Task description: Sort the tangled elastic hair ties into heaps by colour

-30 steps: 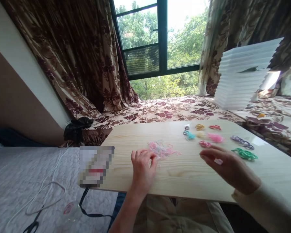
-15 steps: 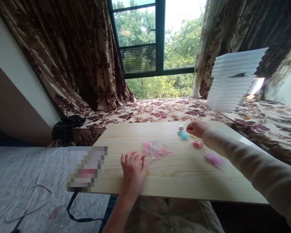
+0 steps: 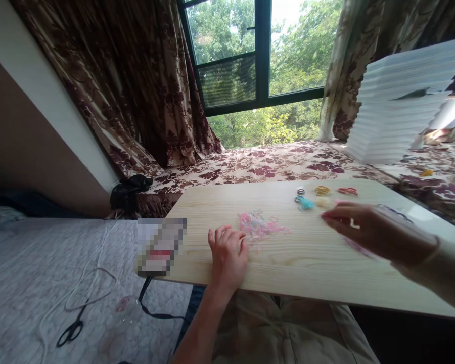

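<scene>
My left hand (image 3: 229, 255) rests on the pale wooden table (image 3: 288, 275), fingers loosely bent and apart, holding nothing. Just beyond its fingertips lies a loose pile of pink and clear small rubber bands (image 3: 260, 225). My right hand (image 3: 379, 235), blurred, hovers over the table's right part with thumb and fingertips pinched together; what they hold, if anything, cannot be made out. Past it sit small groups of bands: turquoise (image 3: 305, 203), cream (image 3: 323, 201), yellow (image 3: 322, 190) and red (image 3: 348, 191). A pink-purple bunch (image 3: 358, 246) shows partly beneath the right hand.
A pixelated flat object (image 3: 163, 247) lies at the table's left edge, a black strap (image 3: 155, 314) hanging from it. Scissors (image 3: 71, 332) and a white cable (image 3: 94, 270) lie on the bed. A white pleated block (image 3: 398, 111) stands on the window seat.
My right hand reached out to the far groups of bands, then drew back towards me, now pinched. My left hand stays beside the pile. The camera view has shifted slightly.
</scene>
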`<state>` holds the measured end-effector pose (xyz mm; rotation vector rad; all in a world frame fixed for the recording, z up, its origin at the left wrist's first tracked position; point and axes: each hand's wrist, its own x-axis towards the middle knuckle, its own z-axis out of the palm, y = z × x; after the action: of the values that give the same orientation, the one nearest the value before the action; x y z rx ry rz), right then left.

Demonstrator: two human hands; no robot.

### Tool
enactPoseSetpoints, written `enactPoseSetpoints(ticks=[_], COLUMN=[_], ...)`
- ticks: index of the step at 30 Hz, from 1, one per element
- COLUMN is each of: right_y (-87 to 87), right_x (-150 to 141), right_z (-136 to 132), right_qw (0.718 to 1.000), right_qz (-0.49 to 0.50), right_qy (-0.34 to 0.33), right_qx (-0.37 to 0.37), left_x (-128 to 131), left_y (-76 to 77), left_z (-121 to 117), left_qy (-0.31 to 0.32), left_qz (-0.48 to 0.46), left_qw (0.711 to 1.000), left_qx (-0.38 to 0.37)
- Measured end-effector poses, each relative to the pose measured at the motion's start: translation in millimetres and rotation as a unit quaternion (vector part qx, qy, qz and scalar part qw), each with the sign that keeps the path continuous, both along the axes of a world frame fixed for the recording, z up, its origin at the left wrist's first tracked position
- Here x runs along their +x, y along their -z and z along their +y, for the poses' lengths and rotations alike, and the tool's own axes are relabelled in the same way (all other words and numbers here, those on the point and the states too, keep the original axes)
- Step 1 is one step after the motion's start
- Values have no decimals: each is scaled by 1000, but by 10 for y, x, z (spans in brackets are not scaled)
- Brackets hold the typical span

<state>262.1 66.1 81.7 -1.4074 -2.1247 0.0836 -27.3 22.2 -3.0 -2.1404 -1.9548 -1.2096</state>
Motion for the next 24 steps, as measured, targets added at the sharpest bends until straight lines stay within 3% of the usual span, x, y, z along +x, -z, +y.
enactPoseSetpoints(ticks=[1, 4, 9, 17, 24], right_y=[111, 454, 805, 957, 932], right_x=[-81, -362, -619, -599, -637], right_z=[-126, -290, -61, -27, -56], right_qw=[999, 997, 998, 991, 994], right_qz=[-3, 33, 51, -60, -43], right_qy=[-40, -58, -13, 52, -18], right_qx=[-17, -24, 40, 104, 97], left_x=[3, 15, 24, 46, 16], left_y=[-4, -18, -56, -110, -158], left_z=[-5, -42, -182, -296, -116], left_qy=[1, 16, 40, 70, 35], left_qz=[4, 20, 67, 149, 161], left_qw=[1000, 1000, 996, 973, 974], left_qx=[-2, -5, -48, -159, -156])
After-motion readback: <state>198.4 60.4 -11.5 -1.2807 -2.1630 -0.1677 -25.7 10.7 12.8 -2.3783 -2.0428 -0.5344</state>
